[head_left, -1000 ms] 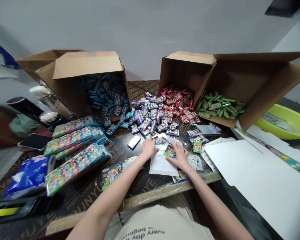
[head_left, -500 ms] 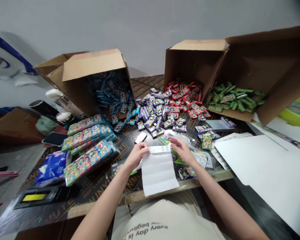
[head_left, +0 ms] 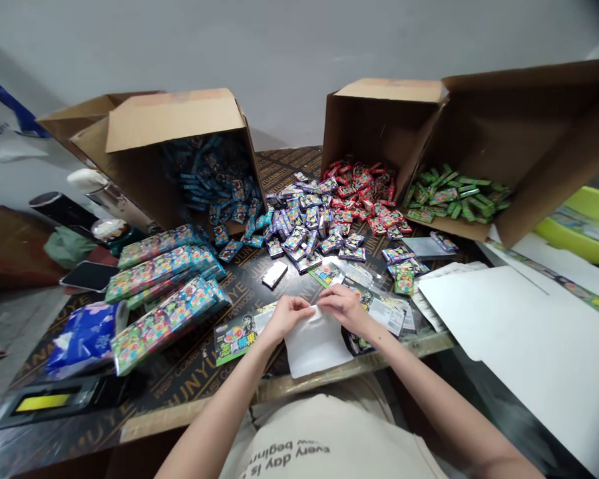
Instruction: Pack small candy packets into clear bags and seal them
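Observation:
Both hands pinch the top edge of a white sheet of paper [head_left: 318, 349], close to each other near the table's front edge. My left hand [head_left: 290, 317] is closed on its upper left part. My right hand [head_left: 345, 309] grips the upper right part, fingers bent down over the edge. Under and beside the paper lie printed cards in clear bags, among them a green and black card [head_left: 237, 336] on the left. A small white-topped box [head_left: 274, 273] lies just beyond my left hand. Past it spreads a heap of purple small packets [head_left: 304, 219].
Open cartons hold blue packets [head_left: 224, 179], red packets [head_left: 364, 186] and green packets [head_left: 462, 193]. At left are long wrapped multipacks [head_left: 167, 322], a phone [head_left: 88, 276], a blue tissue pack [head_left: 84, 339] and a black tool with a yellow strip [head_left: 42, 402]. White sheets [head_left: 524, 326] cover the right.
My hands have drawn together along the paper's top edge, and the sheet now looks shorter, its printed top strip no longer showing. The view has shifted slightly.

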